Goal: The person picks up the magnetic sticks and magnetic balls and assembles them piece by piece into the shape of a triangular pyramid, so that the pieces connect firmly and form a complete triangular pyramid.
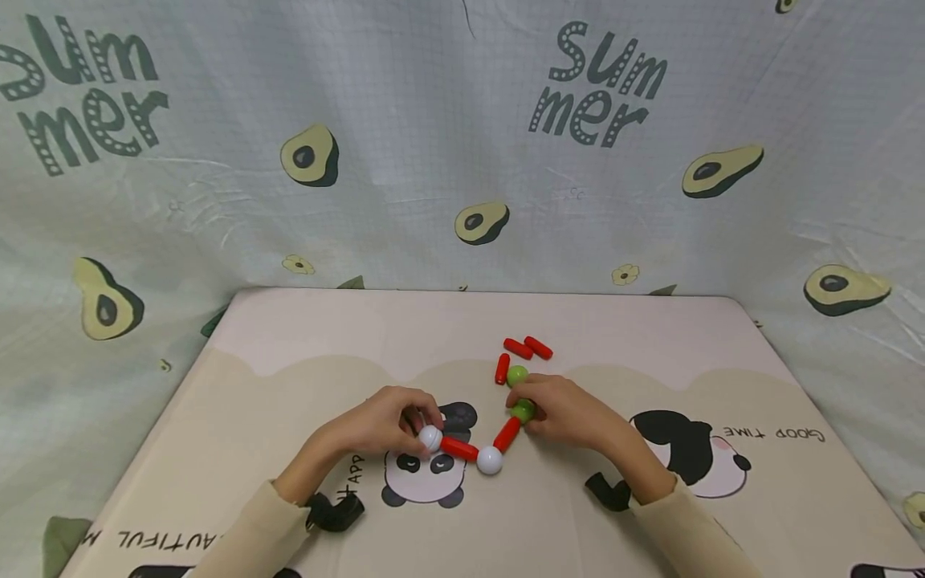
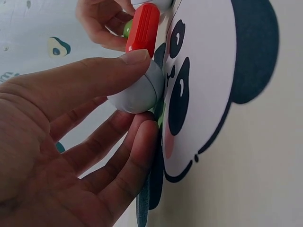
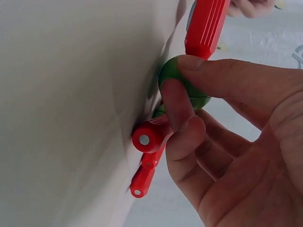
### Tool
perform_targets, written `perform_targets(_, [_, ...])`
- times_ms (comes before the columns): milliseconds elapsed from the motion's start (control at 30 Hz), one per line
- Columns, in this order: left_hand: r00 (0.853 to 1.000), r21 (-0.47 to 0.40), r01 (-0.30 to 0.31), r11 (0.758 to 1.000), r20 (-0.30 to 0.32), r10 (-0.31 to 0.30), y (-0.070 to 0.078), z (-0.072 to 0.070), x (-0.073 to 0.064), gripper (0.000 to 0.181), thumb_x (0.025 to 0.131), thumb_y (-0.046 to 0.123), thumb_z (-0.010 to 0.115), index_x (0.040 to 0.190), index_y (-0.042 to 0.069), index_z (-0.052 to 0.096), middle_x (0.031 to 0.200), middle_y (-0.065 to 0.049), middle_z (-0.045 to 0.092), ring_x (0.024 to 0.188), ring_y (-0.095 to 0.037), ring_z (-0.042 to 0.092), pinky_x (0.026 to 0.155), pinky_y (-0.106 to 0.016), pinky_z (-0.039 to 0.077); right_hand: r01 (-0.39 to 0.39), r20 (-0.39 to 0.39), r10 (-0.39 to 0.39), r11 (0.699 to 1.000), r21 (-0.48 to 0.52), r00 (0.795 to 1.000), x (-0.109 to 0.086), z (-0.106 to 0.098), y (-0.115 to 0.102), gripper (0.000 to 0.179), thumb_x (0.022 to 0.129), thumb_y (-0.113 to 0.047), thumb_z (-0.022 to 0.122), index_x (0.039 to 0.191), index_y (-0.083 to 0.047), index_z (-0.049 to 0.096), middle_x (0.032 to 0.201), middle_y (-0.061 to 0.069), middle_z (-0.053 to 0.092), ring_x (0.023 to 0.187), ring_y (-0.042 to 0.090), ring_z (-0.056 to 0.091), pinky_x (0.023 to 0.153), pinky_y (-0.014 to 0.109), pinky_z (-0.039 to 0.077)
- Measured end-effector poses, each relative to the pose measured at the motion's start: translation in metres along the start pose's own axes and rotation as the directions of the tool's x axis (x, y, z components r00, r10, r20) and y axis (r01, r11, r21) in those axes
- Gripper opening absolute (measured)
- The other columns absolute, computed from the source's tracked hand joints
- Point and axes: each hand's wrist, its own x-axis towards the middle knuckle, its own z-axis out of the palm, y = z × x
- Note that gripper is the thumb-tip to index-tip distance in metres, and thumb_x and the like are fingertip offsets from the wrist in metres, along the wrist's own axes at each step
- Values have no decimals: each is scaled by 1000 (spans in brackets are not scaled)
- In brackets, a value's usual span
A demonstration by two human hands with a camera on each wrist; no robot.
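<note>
My left hand [image 1: 393, 419] pinches a white ball [image 1: 429, 437] between thumb and fingers, close over the panda print. From that ball a red rod [image 1: 459, 449] runs to a second white ball [image 1: 489, 460]. Another red rod [image 1: 507, 434] slants up from there to a green ball [image 1: 523, 411], making a V-shaped chain. The green ball is pinched by thumb and fingers of my right hand [image 1: 567, 411]; in the right wrist view fingers partly cover the ball [image 3: 173, 71]. A second green ball [image 1: 517, 375] lies just beyond that hand.
Three loose red rods lie beyond the right hand: one rod [image 1: 502, 369] beside the far green ball, two others [image 1: 518, 348] [image 1: 538, 347] farther back. Silver discs show on rod ends in the right wrist view. A patterned mat [image 1: 303, 321] covers the table; a printed curtain [image 1: 405, 104] hangs behind.
</note>
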Motion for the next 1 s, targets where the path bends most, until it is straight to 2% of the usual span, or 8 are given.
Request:
perform_targets(267, [1000,-10,8,1000,-5,-8,0,-1,0,35,79,7,86,111,11,74,101,-3,70,89,-20,63,77,-24,57,1,-36,-1,1000,7,999,-2,-6,-2,33,86,-8,81,117,-12,70,106,-3,68,93,14,58,82,29,55])
perform_targets(433, [1000,-14,22,1000,-19,-23,1,-2,-1,41,79,6,85,118,8,71,102,-4,70,91,-20,65,79,-24,57,23,-46,-23,1000,16,999,-2,-7,0,33,85,-9,82,116,-13,70,103,-4,67,91,13,58,79,25,54])
perform_targets(600, [999,-19,30,999,-22,-31,1,-2,-1,40,81,6,84,118,8,70,103,-4,71,91,-17,66,81,-24,57,45,-43,-43,998,43,998,-1,-6,-1,32,85,-8,82,115,-13,70,101,-5,66,88,12,57,77,23,54])
perform_targets(1000, [999,-3,37,999,-6,-37,1,-2,0,30,84,6,80,112,11,74,101,-1,73,91,-14,66,80,-24,56,37,46,-42,994,107,998,2,3,0,32,87,-7,80,117,-13,70,104,-2,68,87,11,61,77,20,54])
